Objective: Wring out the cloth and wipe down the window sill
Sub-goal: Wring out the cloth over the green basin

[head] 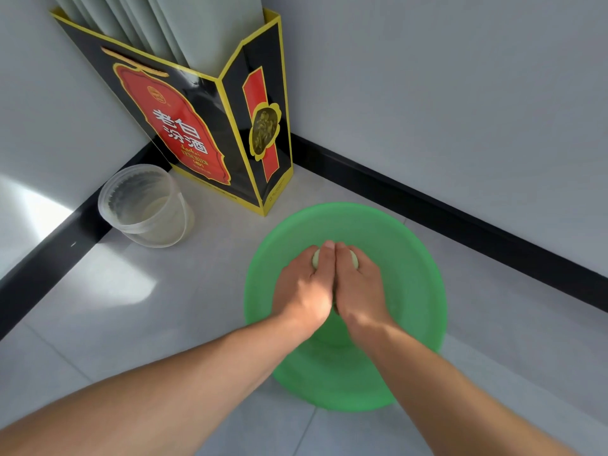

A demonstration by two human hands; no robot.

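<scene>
Barely showing, cloth (354,260) inside left hand (304,287), right hand (360,289)

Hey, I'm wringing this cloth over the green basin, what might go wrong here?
Left hand and right hand grip the cloth over the green basin; hard twisting may splash water past its rim onto the tiled floor, leaving it slippery. The black gift bag stands close by and could get wet.

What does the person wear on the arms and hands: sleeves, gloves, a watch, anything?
Nothing that shows. The left hand and the right hand are ungloved, and both forearms are uncovered to the picture's edge: no sleeves, watch or bracelet in view.
</scene>
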